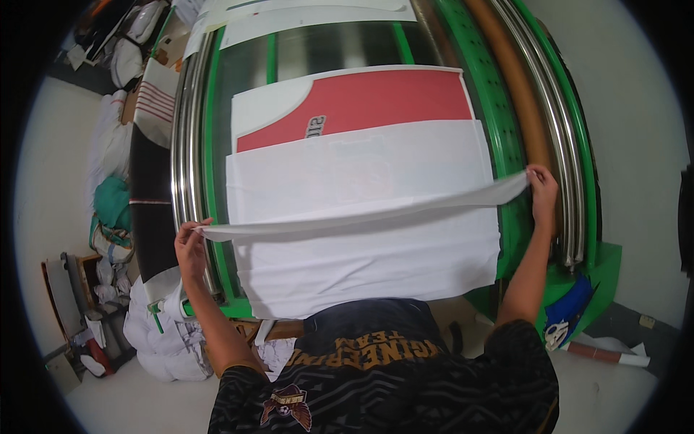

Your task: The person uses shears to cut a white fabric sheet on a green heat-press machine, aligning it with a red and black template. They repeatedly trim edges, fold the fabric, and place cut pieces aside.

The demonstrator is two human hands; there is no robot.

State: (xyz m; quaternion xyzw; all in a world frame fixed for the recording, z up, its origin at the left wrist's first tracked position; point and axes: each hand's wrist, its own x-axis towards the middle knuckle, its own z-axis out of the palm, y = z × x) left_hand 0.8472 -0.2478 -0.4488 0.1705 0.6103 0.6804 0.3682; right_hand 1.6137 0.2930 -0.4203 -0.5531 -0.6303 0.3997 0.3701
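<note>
A white cloth (369, 264) drapes over the near edge of a green-framed machine. My left hand (190, 249) pinches one end of its raised edge above the steel rollers. At the other end, my right hand (543, 197) grips the same edge, held higher. Between them the edge is drawn into a taut, slightly slanting band. Beyond the band lies a flat white sheet (419, 155) with a faint pattern showing through; whether it joins the cloth, I cannot tell. It partly covers a red and white printed panel (405, 94).
Steel rollers (189, 145) run along the machine's left side, and a brown roller (517, 94) along its right. Scissors (555, 334) rest on a green ledge at the lower right, beside blue material (572, 300). Bundled white cloth (166, 340) sits on the floor at left.
</note>
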